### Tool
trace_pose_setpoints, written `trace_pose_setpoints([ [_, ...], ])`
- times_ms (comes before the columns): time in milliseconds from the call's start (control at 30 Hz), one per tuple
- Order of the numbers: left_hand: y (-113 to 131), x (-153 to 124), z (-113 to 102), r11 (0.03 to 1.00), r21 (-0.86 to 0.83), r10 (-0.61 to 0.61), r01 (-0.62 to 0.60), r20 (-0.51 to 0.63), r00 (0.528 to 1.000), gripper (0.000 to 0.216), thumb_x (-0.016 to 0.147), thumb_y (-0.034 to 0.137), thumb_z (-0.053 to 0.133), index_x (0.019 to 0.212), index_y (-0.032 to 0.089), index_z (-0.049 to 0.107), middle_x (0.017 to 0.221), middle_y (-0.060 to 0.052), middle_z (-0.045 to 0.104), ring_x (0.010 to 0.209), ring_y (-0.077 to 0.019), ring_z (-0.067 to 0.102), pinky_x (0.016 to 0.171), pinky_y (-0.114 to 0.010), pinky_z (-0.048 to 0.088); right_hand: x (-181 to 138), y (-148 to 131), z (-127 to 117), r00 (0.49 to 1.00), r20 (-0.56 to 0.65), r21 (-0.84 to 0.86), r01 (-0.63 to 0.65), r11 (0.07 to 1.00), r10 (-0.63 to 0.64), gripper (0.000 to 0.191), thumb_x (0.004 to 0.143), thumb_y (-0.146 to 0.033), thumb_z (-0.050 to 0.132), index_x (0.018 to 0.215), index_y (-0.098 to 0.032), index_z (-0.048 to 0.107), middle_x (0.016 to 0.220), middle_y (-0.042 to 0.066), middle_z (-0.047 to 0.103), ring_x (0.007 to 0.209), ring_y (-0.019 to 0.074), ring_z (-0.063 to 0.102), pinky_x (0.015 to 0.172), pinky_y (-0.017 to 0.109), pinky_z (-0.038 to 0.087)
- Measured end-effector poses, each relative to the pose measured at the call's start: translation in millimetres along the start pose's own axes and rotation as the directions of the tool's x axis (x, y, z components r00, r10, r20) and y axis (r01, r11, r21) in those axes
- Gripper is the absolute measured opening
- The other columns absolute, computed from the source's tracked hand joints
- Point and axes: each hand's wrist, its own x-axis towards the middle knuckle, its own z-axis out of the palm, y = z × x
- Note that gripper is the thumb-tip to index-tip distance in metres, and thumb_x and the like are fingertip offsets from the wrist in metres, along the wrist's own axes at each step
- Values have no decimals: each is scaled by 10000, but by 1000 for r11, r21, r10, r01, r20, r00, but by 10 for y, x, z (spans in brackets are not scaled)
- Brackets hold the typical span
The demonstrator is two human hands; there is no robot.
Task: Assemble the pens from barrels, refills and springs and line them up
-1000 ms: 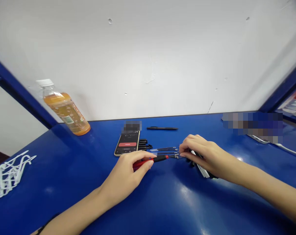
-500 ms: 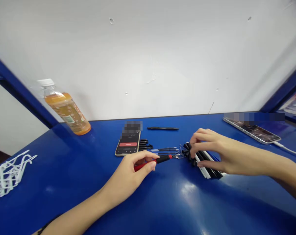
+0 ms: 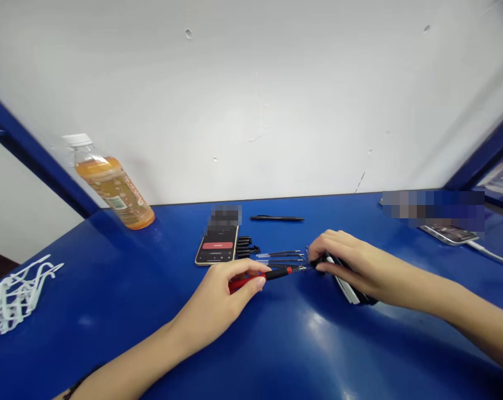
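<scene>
My left hand (image 3: 230,291) is closed around a red pen (image 3: 278,273) with a black grip. The pen points right, and a thin metal refill end sticks out of its front. My right hand (image 3: 347,261) has its fingertips drawn together over small black pen parts (image 3: 316,261); what they pinch is hidden. Under that hand lie black and white pen barrels (image 3: 348,290), partly covered. Between the hands several pen refills (image 3: 280,261) lie side by side. Small springs (image 3: 306,253) are at their right ends, partly hidden.
A phone (image 3: 216,247) lies beside black pen pieces (image 3: 244,247). Behind them is a black pen (image 3: 277,218). A drink bottle (image 3: 114,191) stands at the left, near a heap of pale plastic strips (image 3: 14,300). Another phone (image 3: 451,232) with a cable (image 3: 495,255) lies right.
My right hand has moved slightly left and lower, and its spread fingers have closed over the small black parts. My left hand has stayed nearly still with the red pen.
</scene>
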Motion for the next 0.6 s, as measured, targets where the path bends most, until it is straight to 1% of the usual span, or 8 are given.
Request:
trace_pose_setpoints([
  [67, -10, 1, 1, 1000, 13, 5, -5, 3, 1000, 175, 791, 301, 517, 895, 232, 640, 833, 15, 655, 753, -151, 584, 717, -218, 431, 5, -7, 56, 997, -58, 45, -49, 998, 52, 129, 894, -291, 382, 931, -237, 492, 873, 33, 559, 783, 179, 508, 662, 298, 408],
  [133, -14, 3, 3, 1000, 18, 10, -10, 4, 1000, 182, 796, 300, 511, 908, 231, 637, 845, 14, 656, 760, -153, 586, 718, -220, 432, 11, -24, 104, 995, -84, 81, -49, 996, 56, 90, 881, -288, 423, 908, -239, 493, 852, 17, 565, 746, 159, 521, 641, 275, 408],
  [267, -6, 3, 9, 998, 51, 31, -31, 9, 999, 189, 803, 288, 507, 929, 234, 636, 893, 17, 655, 800, -149, 585, 738, -213, 427, 25, -80, 162, 990, -141, 117, 12, 993, 4, 20, 854, -223, 483, 864, -224, 499, 821, 4, 563, 719, 132, 524, 632, 242, 410],
  [367, 11, -8, 13, 991, 100, 82, -84, 20, 996, 182, 809, 268, 506, 921, 240, 647, 900, 21, 654, 828, -143, 581, 759, -208, 419, 30, -113, 218, 981, -192, 143, 63, 988, -34, 45, 840, -180, 502, 866, -215, 511, 831, 10, 574, 723, 127, 527, 643, 237, 420],
  [467, 33, -22, 9, 980, 139, 144, -145, 20, 989, 172, 807, 239, 515, 903, 238, 658, 836, 20, 650, 779, -131, 583, 720, -201, 426, 27, -143, 302, 965, -253, 198, 123, 973, -70, 80, 829, -150, 512, 877, -210, 534, 843, 15, 590, 723, 125, 540, 660, 243, 436],
  [600, 60, -38, -11, 962, 161, 223, -220, 1, 975, 159, 801, 210, 531, 888, 226, 663, 760, 20, 632, 695, -112, 575, 655, -193, 431, 26, -199, 396, 929, -370, 289, 144, 946, -28, 90, 813, -140, 536, 861, -210, 565, 810, 15, 614, 733, 134, 569, 670, 254, 452],
])
